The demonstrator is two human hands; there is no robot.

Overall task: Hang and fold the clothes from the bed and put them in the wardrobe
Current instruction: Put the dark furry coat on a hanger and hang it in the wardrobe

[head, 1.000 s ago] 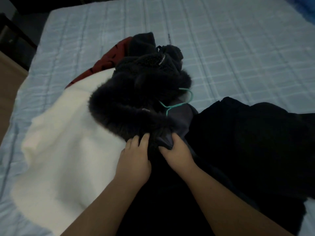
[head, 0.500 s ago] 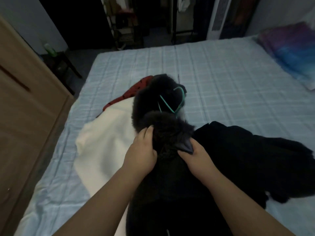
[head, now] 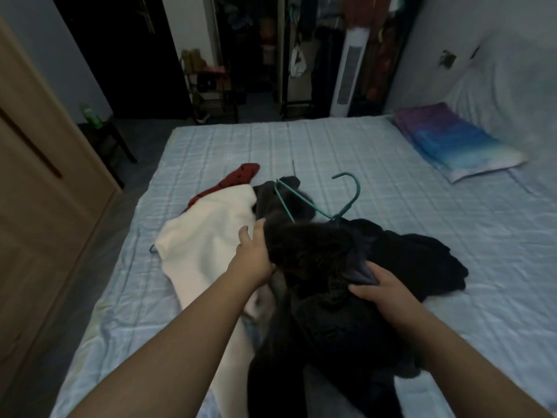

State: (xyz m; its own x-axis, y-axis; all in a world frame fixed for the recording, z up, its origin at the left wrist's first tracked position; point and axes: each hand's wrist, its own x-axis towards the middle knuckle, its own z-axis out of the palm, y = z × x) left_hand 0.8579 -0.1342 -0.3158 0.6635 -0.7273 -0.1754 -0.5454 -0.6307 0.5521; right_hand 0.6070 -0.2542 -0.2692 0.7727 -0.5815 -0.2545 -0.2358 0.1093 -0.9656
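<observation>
On the bed (head: 376, 164), near its middle: a heap of clothes, with a fluffy black coat (head: 316, 267) on top. Left hand (head: 253, 254) curled round the coat's furry edge, fingers spread and pressing in. Right hand (head: 382, 285) clamped on a grey bit of lining at the coat's other side. Hands well apart, both full of coat.

Green hanger (head: 304, 203) poking out past the coat, hook up in the air, only partly inside the fabric (hard to tell how much is tucked in). White garment (head: 208, 236) flat under the left arm, touching the coat. Red garment (head: 238, 179) peeking out behind the white one. More black clothes (head: 422, 260) bunched to the right.

Looks like trying to get the coat onto the hanger. Not hung yet, nothing near the wardrobe.

Could go wrong: hanger slipping out if lifted now, since not sitting in both shoulders. Could also snag the thin wire in the fur. Could drag the white garment along too, being right underneath.
</observation>
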